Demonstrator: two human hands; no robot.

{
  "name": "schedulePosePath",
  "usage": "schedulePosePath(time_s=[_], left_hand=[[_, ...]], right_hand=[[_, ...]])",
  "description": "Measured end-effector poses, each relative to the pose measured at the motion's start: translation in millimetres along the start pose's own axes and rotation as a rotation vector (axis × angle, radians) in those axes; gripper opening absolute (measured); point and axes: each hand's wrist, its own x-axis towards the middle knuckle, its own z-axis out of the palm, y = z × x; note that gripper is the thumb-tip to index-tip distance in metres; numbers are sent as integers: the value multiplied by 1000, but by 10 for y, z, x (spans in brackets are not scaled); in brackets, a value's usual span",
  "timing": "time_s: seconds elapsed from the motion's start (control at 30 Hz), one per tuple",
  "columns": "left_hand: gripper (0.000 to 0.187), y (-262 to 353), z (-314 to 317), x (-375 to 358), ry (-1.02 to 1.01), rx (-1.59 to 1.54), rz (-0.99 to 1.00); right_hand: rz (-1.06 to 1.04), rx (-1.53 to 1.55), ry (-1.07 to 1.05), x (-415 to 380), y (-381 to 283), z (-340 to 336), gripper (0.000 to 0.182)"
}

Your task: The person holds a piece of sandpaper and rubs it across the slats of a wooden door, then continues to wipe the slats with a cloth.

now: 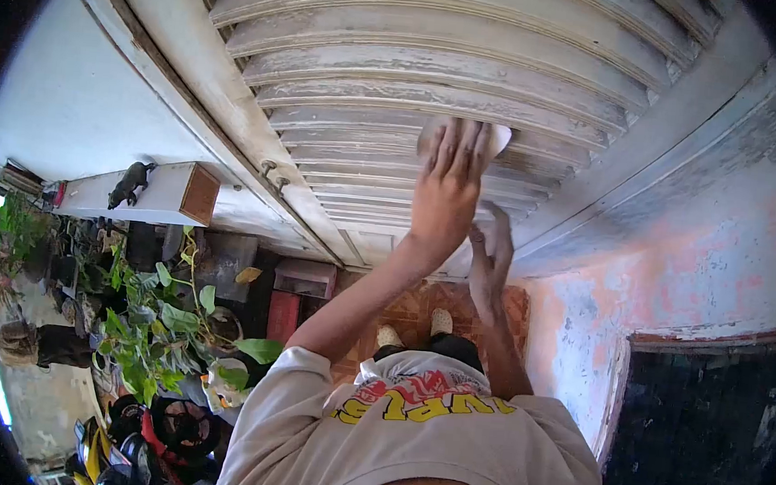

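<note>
My left hand point(454, 170) is raised against a louvred wooden door point(405, 30), its fingers pressing a thin pale sheet point(500, 138) flat to the slats. Most of that sheet is hidden behind the fingers; a whitish end sticks out to their right. The slats carry worn, patchy off-white paint. Lower and to the right, my right hand point(494, 251) is held up close to the lower slats, slightly blurred, with thumb and fingers apart and nothing visible in it.
Metal handles point(275, 175) stick out from the door's left side. Leafy plants point(159, 316) crowd the lower left, below a white ledge bearing a dark animal figure point(130, 184). A peeling wall point(669, 265) rises at right. My feet stand on brown tiles point(415, 301).
</note>
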Motion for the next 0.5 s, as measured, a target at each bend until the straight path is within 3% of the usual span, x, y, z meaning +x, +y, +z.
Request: schedulePosePath(time_s=[0.07, 0.1, 0.17, 0.2, 0.33, 0.5], left_hand=[[68, -46, -113, 22, -32, -34, 12], [68, -86, -157, 8, -63, -74, 23], [69, -274, -235, 2, -51, -172, 35], [68, -372, -283, 4, -95, -201, 112], [61, -591, -382, 13, -183, -167, 270], [50, -695, -408, 14, -152, -341, 312]], right_hand=[[-243, -208, 151, 74, -131, 23, 42], [-242, -207, 151, 113, -231, 44, 42], [-563, -673, 179, 202, -431, 76, 47], [-546, -696, 117, 258, -479, 122, 62], [-558, -955, -23, 502, -587, 324, 78], [-568, -1133, 119, 534, -627, 494, 78]])
